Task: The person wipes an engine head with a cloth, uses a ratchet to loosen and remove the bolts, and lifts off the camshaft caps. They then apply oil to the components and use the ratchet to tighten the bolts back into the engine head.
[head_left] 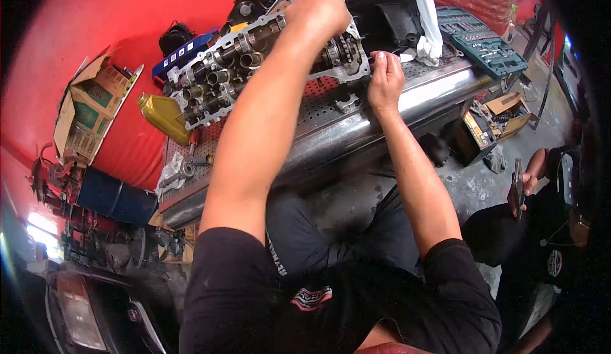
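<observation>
My view of the cylinder head (251, 60) on the perforated bench (312, 107) is partly blocked by the left forearm (261, 115). Left hand (319, 13) above it, right hand (387, 81) by one end: curled, grips unreadable. Gold jug (163, 118) beside its opposite end.

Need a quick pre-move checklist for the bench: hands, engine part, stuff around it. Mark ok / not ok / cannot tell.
1. Cylinder head supported by the bench: ok, it lies on the perforated top.
2. Left hand grip: cannot tell; it is curled over the far side, fingertips hidden.
3. Right hand grip: cannot tell; it is by the right end, contact unclear.
4. Bench front free of loose parts: not ok, a small metal piece lies there.
5. Socket set accessible: ok, its case is open at the bench's right end.
6. Yellow jug clear of the left end: cannot tell if they touch.
</observation>
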A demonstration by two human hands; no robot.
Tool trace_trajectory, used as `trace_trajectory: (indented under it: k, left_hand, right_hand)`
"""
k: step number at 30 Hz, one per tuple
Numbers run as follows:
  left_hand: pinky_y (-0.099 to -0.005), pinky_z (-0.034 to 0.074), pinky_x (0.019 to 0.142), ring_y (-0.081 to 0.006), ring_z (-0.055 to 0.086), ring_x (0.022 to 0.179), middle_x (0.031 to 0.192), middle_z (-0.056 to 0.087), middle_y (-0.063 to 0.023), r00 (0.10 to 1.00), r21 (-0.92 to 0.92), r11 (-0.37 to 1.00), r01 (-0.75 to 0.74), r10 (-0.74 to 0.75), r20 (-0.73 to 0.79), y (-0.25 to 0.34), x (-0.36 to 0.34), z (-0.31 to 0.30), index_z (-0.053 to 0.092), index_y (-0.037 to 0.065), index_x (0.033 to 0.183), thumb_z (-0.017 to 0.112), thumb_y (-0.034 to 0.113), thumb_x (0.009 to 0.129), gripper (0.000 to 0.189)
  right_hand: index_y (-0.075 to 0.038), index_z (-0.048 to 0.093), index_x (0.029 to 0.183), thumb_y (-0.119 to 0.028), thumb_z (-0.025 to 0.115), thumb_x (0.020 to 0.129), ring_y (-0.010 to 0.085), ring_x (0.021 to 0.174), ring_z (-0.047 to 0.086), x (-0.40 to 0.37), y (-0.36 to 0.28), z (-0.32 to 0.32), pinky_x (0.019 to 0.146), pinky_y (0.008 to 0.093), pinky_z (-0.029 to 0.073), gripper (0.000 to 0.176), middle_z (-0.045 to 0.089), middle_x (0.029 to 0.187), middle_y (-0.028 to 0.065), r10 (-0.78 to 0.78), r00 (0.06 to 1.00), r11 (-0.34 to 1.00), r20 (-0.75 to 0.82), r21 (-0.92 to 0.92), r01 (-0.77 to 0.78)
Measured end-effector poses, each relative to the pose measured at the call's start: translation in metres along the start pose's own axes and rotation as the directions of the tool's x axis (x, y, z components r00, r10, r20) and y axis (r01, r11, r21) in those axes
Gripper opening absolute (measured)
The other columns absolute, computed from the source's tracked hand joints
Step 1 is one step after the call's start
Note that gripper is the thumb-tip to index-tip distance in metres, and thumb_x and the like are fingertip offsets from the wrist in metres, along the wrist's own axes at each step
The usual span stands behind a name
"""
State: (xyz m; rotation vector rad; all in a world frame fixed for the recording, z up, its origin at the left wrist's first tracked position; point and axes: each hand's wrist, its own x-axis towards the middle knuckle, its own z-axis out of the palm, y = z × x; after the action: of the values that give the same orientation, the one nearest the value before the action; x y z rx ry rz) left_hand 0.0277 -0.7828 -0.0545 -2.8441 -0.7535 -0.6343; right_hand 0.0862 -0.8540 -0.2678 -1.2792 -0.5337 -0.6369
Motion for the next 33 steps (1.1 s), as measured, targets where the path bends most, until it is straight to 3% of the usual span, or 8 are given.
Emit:
trace_trajectory:
  k: [4, 15, 16, 18, 23, 27, 30, 33]
  left_hand:
    - [-0.0486, 0.052, 0.089, -0.0334, 0.068, 0.105, 0.113, 0.069, -0.0199, 0.978, -0.087, 0.996, -0.022, 0.003, -0.210, -0.014, -0.008, -0.011, 0.070, 0.005, 0.111, 0.067, 0.028, 0.080, 0.038]
    - [-0.0463, 0.052, 0.092, -0.0306, 0.067, 0.109, 0.117, 0.069, -0.0175, 1.000, 0.000, 1.000, -0.004, 0.004, 0.030, 0.001, -0.003, 0.000, 0.070, 0.008, 0.115, 0.066, 0.027, 0.081, 0.039]
    - [-0.0438, 0.056, 0.085, -0.0315, 0.071, 0.097, 0.100, 0.073, -0.0156, 0.980, 0.067, 0.986, -0.153, 0.160, -0.115, 0.002, -0.032, 0.006, 0.076, 0.005, 0.097, 0.066, 0.022, 0.079, 0.026]
    - [-0.0460, 0.051, 0.095, -0.0348, 0.065, 0.110, 0.116, 0.068, -0.0210, 0.984, 0.024, 0.991, -0.134, 0.130, 0.122, 0.005, -0.042, 0.010, 0.070, 0.004, 0.112, 0.065, 0.026, 0.081, 0.039]
    - [-0.0515, 0.055, 0.082, -0.0381, 0.070, 0.094, 0.099, 0.071, -0.0224, 0.941, -0.068, 0.990, -0.123, 0.095, -0.324, -0.005, 0.006, 0.004, 0.072, 0.003, 0.101, 0.061, 0.028, 0.084, 0.032]
    - [-0.0448, 0.054, 0.089, -0.0350, 0.068, 0.106, 0.112, 0.070, -0.0193, 0.993, -0.084, 0.993, 0.080, -0.087, -0.074, 0.008, 0.010, -0.006, 0.073, 0.003, 0.106, 0.064, 0.020, 0.084, 0.030]
    - [-0.0456, 0.054, 0.087, -0.0356, 0.068, 0.104, 0.108, 0.070, -0.0215, 0.921, 0.044, 0.980, -0.194, 0.167, 0.352, 0.010, -0.038, -0.024, 0.073, 0.001, 0.104, 0.061, 0.018, 0.085, 0.029]
    - [-0.0463, 0.055, 0.083, -0.0353, 0.069, 0.101, 0.103, 0.071, -0.0220, 0.997, -0.036, 0.998, -0.046, 0.044, -0.067, 0.010, -0.031, -0.003, 0.074, 0.001, 0.101, 0.060, 0.020, 0.086, 0.028]
  right_hand:
    - [0.001, 0.064, 0.091, -0.020, 0.051, 0.100, 0.0308, 0.084, 0.062, -0.004, 0.003, -0.002, 0.077, 0.0379, 0.048, 0.026, 0.063, 0.089, 0.0150, 0.003, 1.000, 1.000, 0.012, -0.016, -0.003]
    - [0.001, 0.064, 0.091, -0.022, 0.051, 0.100, 0.0307, 0.084, 0.063, -0.004, 0.003, 0.000, 0.077, 0.0378, 0.048, 0.028, 0.064, 0.089, 0.0154, 0.021, 1.000, 1.000, 0.007, -0.005, -0.021]
    - [0.001, 0.065, 0.092, -0.022, 0.051, 0.100, 0.0256, 0.081, 0.061, -0.004, 0.004, 0.002, 0.075, 0.0353, 0.048, 0.028, 0.062, 0.086, 0.0128, -0.001, 1.000, 1.000, 0.004, -0.020, 0.001]
    - [0.000, 0.066, 0.093, -0.023, 0.049, 0.102, 0.0154, 0.074, 0.057, -0.003, 0.006, 0.002, 0.070, 0.0305, 0.046, 0.030, 0.059, 0.081, 0.0076, -0.045, 0.999, 0.997, 0.001, -0.057, 0.045]
    - [0.000, 0.066, 0.095, -0.023, 0.050, 0.101, 0.0158, 0.074, 0.058, -0.005, 0.009, -0.001, 0.070, 0.0306, 0.047, 0.030, 0.060, 0.082, 0.0080, -0.037, 0.999, 0.998, -0.002, -0.053, 0.037]
    - [0.001, 0.065, 0.093, -0.020, 0.051, 0.099, 0.0267, 0.081, 0.061, -0.003, 0.009, 0.002, 0.075, 0.0362, 0.047, 0.026, 0.063, 0.087, 0.0135, -0.026, 0.999, 0.999, -0.019, -0.026, 0.025]
    - [0.000, 0.064, 0.092, -0.020, 0.053, 0.097, 0.0319, 0.086, 0.062, -0.004, 0.010, 0.002, 0.079, 0.0395, 0.048, 0.024, 0.063, 0.089, 0.0160, 0.038, 0.999, 0.999, -0.035, 0.020, -0.037]
    - [-0.001, 0.062, 0.097, -0.022, 0.056, 0.096, 0.0315, 0.091, 0.060, -0.004, 0.011, 0.003, 0.081, 0.0405, 0.047, 0.022, 0.062, 0.094, 0.0151, 0.025, 0.998, 1.000, -0.050, 0.014, -0.025]
